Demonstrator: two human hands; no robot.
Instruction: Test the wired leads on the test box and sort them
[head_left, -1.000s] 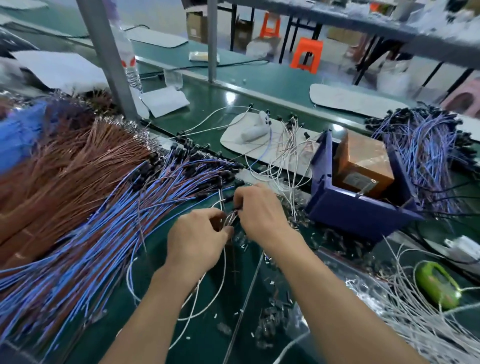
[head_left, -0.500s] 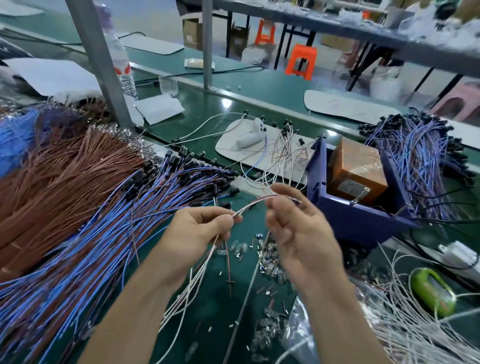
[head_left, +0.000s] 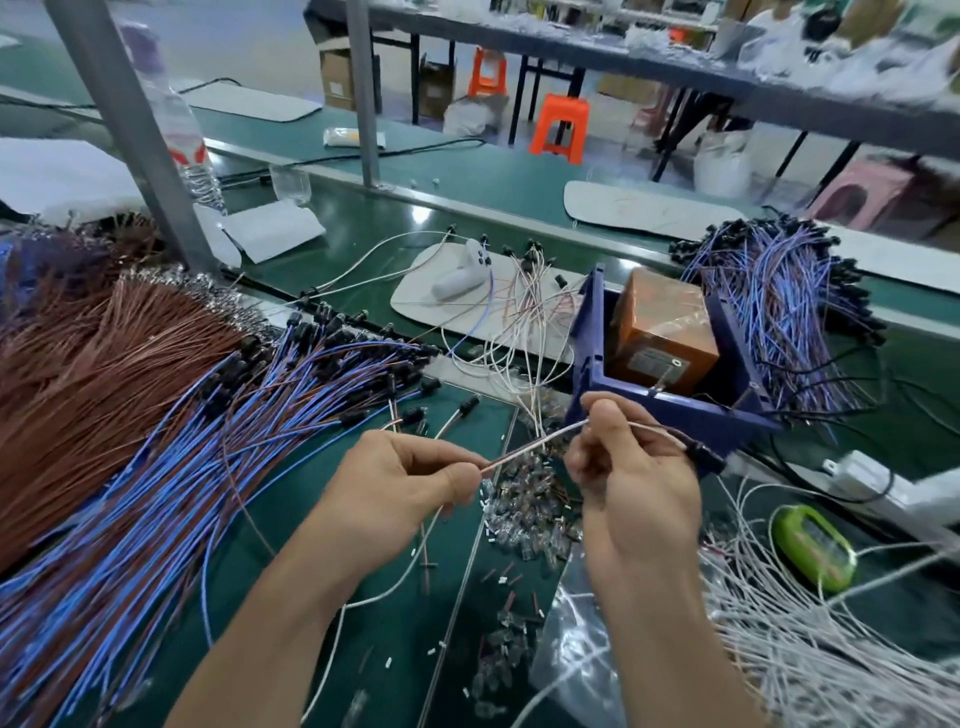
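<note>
Left hand (head_left: 400, 483): thumb and forefinger pinch the lead (head_left: 535, 441). Right hand (head_left: 634, 478): fingers curled, pinching the same lead further along.

Lead: thin pale pink-white wire, held above the green mat (head_left: 395, 623). Its black moulded plug (head_left: 704, 454) sticks out past the right hand, near the blue plastic tray (head_left: 670, 410).

Small clear parts (head_left: 524, 514) heaped beneath.

In the tray: glossy orange test box (head_left: 660, 332).

Versus 0.5 s ago: right fingers closed, lead drawn straighter.
</note>
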